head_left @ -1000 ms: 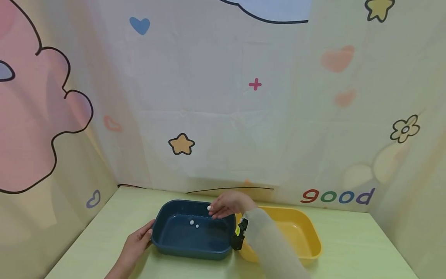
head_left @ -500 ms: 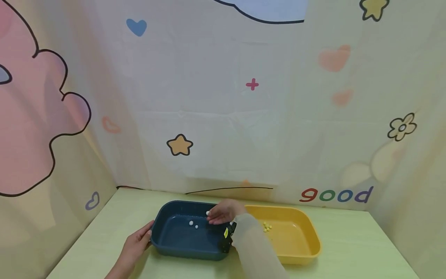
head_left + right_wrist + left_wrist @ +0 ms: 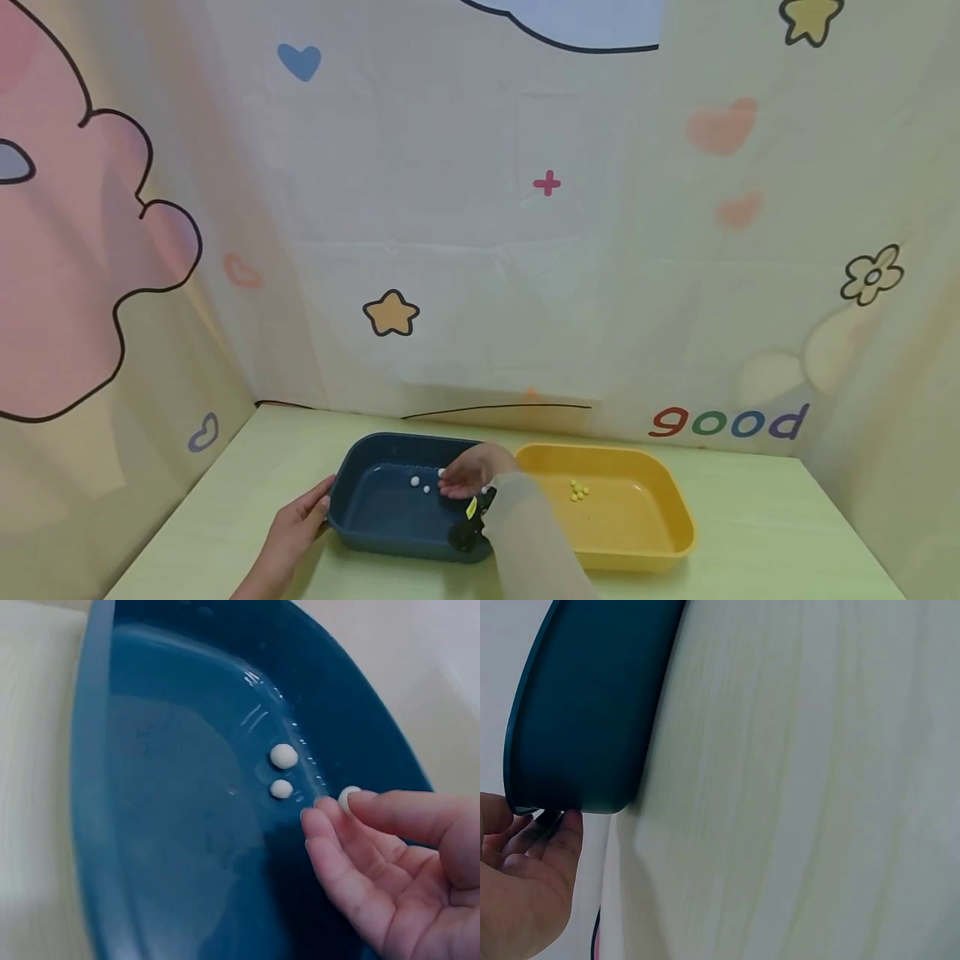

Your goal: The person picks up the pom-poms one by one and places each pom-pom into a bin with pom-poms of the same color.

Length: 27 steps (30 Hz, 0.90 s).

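Note:
My right hand (image 3: 472,472) is inside the right half of the dark blue tray (image 3: 397,546). In the right wrist view its thumb and a finger pinch a small white ball (image 3: 346,799). Two more white balls, a larger one (image 3: 284,756) and a smaller one (image 3: 281,789), lie close together on the tray floor beside the fingertips. At the tray's left end my left hand (image 3: 296,529) holds the rim. The left wrist view shows that hand's fingers (image 3: 570,832) touching the blue end wall.
A yellow tray (image 3: 630,560) stands directly right of the blue one. Several small yellow balls (image 3: 579,492) lie clustered on its floor, left of the middle. A pale green table (image 3: 765,525) lies under both trays, with a printed curtain (image 3: 480,350) behind.
My right hand has moved left and lower into the blue tray with the white ball still pinched. The yellow balls have come into view. My left hand stays at the rim.

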Each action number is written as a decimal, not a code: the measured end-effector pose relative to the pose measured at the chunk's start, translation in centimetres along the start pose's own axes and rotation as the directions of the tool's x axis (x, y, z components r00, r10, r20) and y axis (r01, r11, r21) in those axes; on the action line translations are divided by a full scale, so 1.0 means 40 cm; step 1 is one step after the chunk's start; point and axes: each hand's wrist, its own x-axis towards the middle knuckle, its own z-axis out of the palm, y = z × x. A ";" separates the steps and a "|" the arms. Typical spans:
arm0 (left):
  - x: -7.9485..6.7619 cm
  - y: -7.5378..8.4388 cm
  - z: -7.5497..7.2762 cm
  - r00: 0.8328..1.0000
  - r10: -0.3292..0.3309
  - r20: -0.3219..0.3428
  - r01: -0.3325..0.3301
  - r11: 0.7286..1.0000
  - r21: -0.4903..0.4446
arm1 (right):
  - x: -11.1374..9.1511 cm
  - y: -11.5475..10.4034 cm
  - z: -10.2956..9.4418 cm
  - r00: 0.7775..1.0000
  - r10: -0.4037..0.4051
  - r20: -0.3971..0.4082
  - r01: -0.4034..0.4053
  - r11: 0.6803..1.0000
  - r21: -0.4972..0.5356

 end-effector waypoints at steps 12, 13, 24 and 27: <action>-0.003 0.001 0.000 1.000 0.003 -0.005 -0.003 1.000 -0.003 | 0.006 0.028 0.013 0.995 0.051 -0.088 -0.048 0.998 0.039; -0.003 0.000 0.000 1.000 0.008 -0.005 -0.008 1.000 0.001 | 0.005 0.029 0.014 0.994 0.045 -0.098 -0.041 0.998 0.043; 0.000 0.000 0.004 1.000 0.011 -0.006 -0.011 1.000 0.000 | 0.004 0.034 0.021 0.983 -0.033 -0.180 0.048 0.996 0.079; -0.001 -0.003 0.001 1.000 0.011 -0.007 -0.011 1.000 -0.005 | 0.002 0.028 0.025 0.978 -0.062 -0.198 0.079 0.994 0.079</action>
